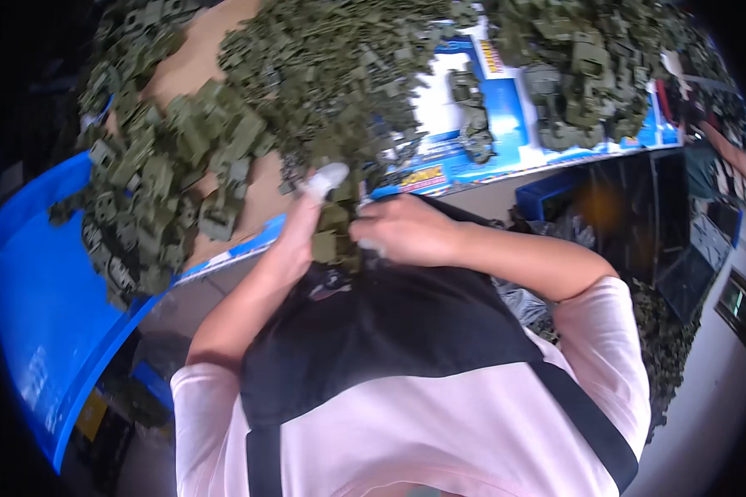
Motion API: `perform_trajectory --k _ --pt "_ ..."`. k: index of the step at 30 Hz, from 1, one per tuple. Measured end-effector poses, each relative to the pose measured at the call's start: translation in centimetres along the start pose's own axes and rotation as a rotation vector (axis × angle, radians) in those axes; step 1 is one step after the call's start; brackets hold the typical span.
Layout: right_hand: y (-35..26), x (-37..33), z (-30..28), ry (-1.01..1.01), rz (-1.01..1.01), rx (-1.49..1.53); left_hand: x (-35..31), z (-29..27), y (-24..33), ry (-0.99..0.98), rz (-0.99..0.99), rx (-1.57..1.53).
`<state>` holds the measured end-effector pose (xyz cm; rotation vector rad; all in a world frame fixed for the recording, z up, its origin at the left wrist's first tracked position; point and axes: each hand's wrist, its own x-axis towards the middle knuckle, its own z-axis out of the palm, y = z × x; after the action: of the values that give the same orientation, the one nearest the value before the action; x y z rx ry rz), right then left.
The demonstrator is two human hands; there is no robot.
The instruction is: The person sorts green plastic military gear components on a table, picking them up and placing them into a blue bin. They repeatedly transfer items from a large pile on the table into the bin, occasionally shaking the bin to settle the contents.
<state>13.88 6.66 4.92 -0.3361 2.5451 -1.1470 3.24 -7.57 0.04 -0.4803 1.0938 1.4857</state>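
Close to my apron, at the near edge of the table, both my hands are at a small stack of olive-green plastic parts (331, 234). My left hand (300, 225) is closed along the left side of the stack, and a white covering wraps its raised thumb. The other left fingers are hidden. From the right, my right hand (410, 230) bends its fingers in against the parts, with white coverings showing at the fingertips. Just beyond lies a large heap of small green plastic parts (331, 83). The exact shape of the held parts is blurred.
Blocky green parts (199, 137) are piled at the left, beside a blue plastic tray (46, 306). More assembled-looking green pieces (584, 91) lie on printed blue-and-white card (510, 116) at the right. A blue bin (547, 195) stands below. Another person's arm (733, 153) shows far right.
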Motion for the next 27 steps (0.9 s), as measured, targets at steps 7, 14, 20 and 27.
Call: perform_trajectory --k 7,14,20,27 --pt "4.6 -1.4 -2.8 0.328 0.106 0.487 -1.3 -0.6 4.8 -0.114 0.229 0.031" --pt "17.3 -9.5 6.4 1.143 0.768 -0.027 0.2 -1.7 7.4 -0.230 0.524 0.028" --pt "9.9 -12.2 -3.5 1.059 0.477 -0.027 -0.3 -0.5 8.0 -0.269 0.607 0.163" --pt "10.9 -6.7 -11.1 0.637 0.917 -0.330 -0.1 0.1 6.5 -0.298 0.546 0.114"
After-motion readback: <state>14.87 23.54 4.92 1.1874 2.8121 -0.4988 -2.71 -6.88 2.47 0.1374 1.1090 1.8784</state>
